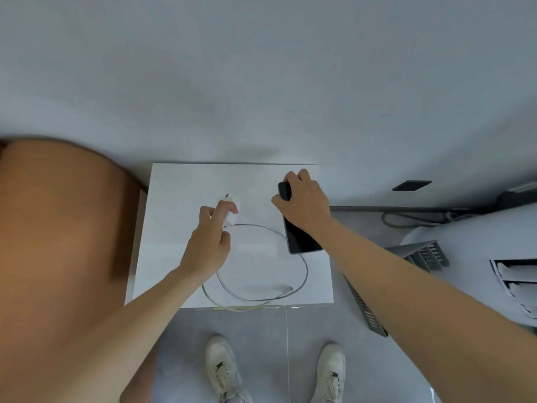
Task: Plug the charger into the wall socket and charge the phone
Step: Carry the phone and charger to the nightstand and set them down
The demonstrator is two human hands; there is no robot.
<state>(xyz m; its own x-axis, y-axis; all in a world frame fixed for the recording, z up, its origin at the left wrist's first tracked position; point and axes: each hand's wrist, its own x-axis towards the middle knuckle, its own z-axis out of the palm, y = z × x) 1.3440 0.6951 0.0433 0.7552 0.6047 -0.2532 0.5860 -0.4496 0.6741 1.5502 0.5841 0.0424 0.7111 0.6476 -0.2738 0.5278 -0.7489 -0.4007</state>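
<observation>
A white charger block (234, 214) lies on the small white table (174, 228), its metal prongs pointing away from me. My left hand (209, 239) closes its fingers around the block. The grey cable (302, 274) runs from the charger in a loose loop, and its free plug end rests near the table's front edge. A dark phone (299, 239) lies face up on the right part of the table. My right hand (302, 199) grips the phone's far end, covering its upper half. No wall socket is clearly visible; a dark rectangle (412, 185) sits low on the wall at right.
A brown wooden surface (58, 228) rises at the left of the table. A plain pale wall stands behind. On the grey floor at right are dark cables (406, 219), grey slotted parts (424, 253) and a white appliance (494, 242). My white shoes (223, 370) stand below the table.
</observation>
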